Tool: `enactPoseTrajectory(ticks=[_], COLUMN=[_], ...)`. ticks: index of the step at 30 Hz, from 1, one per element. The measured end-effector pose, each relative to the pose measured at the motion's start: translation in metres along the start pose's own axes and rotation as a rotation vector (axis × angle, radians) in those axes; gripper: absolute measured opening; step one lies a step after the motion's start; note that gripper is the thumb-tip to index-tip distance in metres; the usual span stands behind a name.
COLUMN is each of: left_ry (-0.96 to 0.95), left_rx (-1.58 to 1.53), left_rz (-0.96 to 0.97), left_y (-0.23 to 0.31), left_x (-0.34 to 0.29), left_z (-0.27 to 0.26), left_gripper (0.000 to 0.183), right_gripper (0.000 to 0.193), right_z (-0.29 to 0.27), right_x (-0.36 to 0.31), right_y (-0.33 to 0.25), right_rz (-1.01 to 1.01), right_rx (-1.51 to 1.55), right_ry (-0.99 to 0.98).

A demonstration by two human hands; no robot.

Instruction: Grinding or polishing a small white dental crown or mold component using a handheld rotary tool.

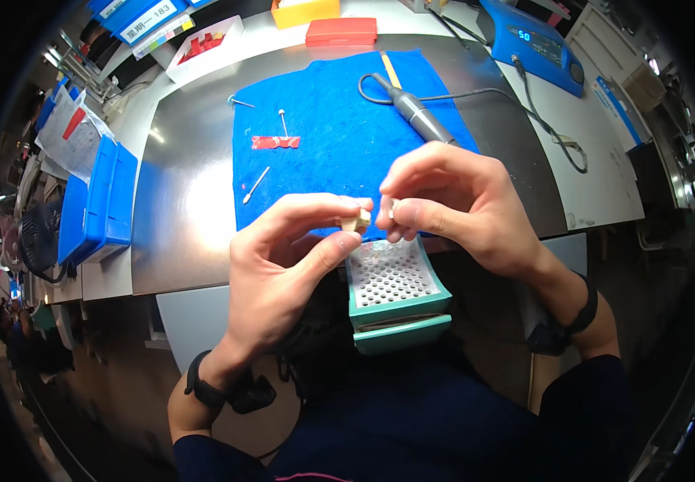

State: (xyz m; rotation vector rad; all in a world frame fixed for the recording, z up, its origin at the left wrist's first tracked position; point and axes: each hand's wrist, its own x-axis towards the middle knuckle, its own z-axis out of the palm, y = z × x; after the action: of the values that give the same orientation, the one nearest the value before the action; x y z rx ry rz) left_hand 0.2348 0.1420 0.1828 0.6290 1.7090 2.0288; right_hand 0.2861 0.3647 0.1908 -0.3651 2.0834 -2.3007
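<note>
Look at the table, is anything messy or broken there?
Nothing looks broken or spilled. The left hand pinches a small beige piece next to the right hand, above a teal tray with holes. A few thin bits lie scattered at different angles on the blue towel, beside the grey handheld tool.

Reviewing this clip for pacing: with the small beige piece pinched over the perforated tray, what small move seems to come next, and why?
Probably bringing the two hands together. The left hand pinches a small beige piece at its fingertips, and the right hand holds something tiny, too small to identify, just beside it. Both hover above the teal perforated tray, while the rotary handpiece lies on the blue towel.
</note>
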Motion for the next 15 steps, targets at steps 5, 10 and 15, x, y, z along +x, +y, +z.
enactPoseTrajectory(ticks=[5,10,15], left_ry=[0.015,0.019,0.017], left_rx=[-0.008,0.024,0.036], left_rz=[0.011,0.050,0.046], left_y=[-0.0076,-0.0103,-0.0095], left_x=[-0.0028,-0.0023,-0.0023], left_z=[-0.0042,-0.0041,-0.0065], left_gripper=[0.026,0.024,0.021], right_gripper=[0.019,0.021,0.019], right_z=[0.0064,0.0068,0.0048], right_x=[-0.0007,-0.0033,-0.0016], right_y=[-0.0003,0.0001,0.0070], right_rz=[0.031,0.030,-0.054], right_rx=[-0.022,-0.071,-0.150], right_ry=[0.066,0.063,0.024])
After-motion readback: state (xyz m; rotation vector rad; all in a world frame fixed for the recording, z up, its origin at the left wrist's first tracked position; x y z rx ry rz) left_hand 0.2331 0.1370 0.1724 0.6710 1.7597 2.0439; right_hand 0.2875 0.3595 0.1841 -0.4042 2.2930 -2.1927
